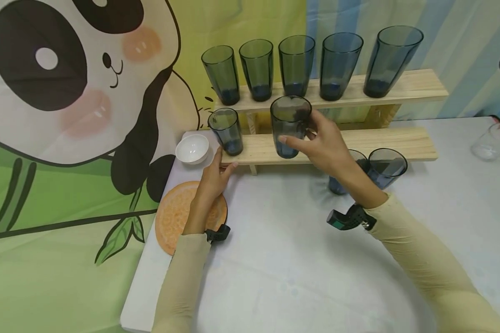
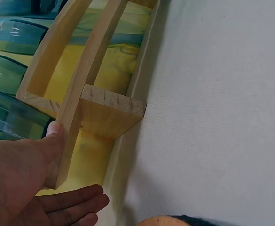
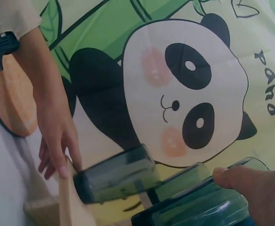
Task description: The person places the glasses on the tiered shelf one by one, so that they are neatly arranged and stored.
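My right hand [image 1: 327, 143] grips a dark blue-grey glass tumbler [image 1: 287, 118], thumb on the near side and fingers behind. The tumbler is nearly upright and overlaps the middle of the lower wooden shelf [image 1: 389, 143] in the head view. At that shelf's left end is my left hand [image 1: 211, 180], its thumb against the board beside the base of another tumbler [image 1: 226, 132]. In the left wrist view this left hand [image 2: 19, 174] has its other fingers extended below the board. The tumbler at the left end stands on the shelf.
Several matching tumblers [image 1: 296, 64] line the upper shelf [image 1: 416, 88]. Two more tumblers [image 1: 386, 167] stand on the table, partly behind my right forearm. A white bowl [image 1: 191, 150] and a round orange mat [image 1: 172, 215] lie left; a clear glass [image 1: 488, 143] is far right.
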The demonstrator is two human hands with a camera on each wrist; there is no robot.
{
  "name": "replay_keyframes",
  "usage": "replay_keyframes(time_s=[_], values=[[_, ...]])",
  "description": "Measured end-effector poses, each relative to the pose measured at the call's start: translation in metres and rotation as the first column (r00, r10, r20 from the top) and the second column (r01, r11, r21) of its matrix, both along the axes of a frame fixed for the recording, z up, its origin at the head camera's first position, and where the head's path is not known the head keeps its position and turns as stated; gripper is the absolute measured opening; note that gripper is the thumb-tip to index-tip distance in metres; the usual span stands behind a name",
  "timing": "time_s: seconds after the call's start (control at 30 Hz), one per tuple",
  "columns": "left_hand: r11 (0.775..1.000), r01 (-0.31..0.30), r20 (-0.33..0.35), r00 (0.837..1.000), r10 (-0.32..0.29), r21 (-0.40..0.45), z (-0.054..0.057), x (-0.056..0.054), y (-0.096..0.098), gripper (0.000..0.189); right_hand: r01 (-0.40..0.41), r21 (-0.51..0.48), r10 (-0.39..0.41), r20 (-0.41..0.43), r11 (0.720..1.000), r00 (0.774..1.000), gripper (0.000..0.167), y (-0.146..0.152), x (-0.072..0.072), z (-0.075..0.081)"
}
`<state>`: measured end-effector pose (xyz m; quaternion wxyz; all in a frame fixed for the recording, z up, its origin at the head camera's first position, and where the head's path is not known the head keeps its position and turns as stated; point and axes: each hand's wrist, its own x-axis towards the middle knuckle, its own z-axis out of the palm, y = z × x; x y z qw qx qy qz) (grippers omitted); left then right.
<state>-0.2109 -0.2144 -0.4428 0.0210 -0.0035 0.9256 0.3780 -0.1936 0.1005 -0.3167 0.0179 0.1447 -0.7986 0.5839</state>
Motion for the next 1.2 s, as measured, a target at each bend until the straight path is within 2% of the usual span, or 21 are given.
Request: replay_keyframes(time_s=[0.27, 0.4, 0.6, 0.9, 1.2], values=[[1.0, -0.009, 0.001, 1.0, 0.009, -0.001, 0.0, 0.0, -0.001, 0.09, 0.006, -0.026, -0.006, -0.005, 1.0, 1.0, 0.065, -0.042, -0.026, -0.021], [1.0, -0.01, 0.008, 1.0, 0.01, 0.006, 0.0, 0.001, -0.001, 0.09, 0.01, -0.04, -0.01, -0.004, 0.999, 1.0, 0.069, -0.054, -0.038, -0.029], [1.0, -0.001, 0.007, 1.0, 0.001, 0.016, -0.001, 0.0, -0.002, 0.091, 0.016, -0.008, -0.016, -0.017, 1.0, 1.0, 0.067, -0.067, -0.05, -0.043], [1.0, -0.003, 0.012, 1.0, 0.003, 0.016, 0.0, -0.001, 0.001, 0.091, 0.038, -0.036, -0.038, -0.016, 0.999, 0.999, 0.071, -0.075, -0.059, -0.057], [1.0, 0.004, 0.004, 1.0, -0.004, 0.015, 0.0, 0.0, -0.001, 0.091, 0.062, -0.005, -0.062, -0.041, 0.998, 0.997, 0.074, -0.083, -0.061, -0.066]])
